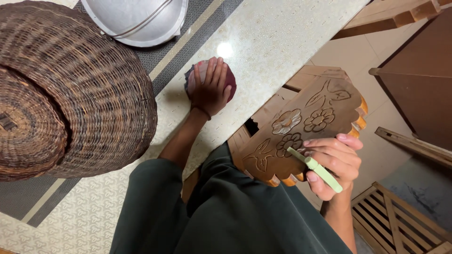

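- My left hand [210, 87], fingers flat, presses a dark red cloth [230, 75] on the speckled tabletop [263, 42], frame centre.
- My right hand [332, 164] grips a green stick [316, 168] against the carved wooden panel [301, 127]; carving looks complete, finishing apparently left.

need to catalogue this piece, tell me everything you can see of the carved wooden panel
The carved wooden panel is a flat board of light brown, unpainted-looking wood. Its face is carved with three flowers in the middle and leaf or bird-like shapes at either end. The visible long edge is cut in scallops that look more orange. It lies tilted beside the pale speckled table, over wooden slats. The right hand holds it near the scalloped edge while also gripping a pale green stick-like tool that rests across it.
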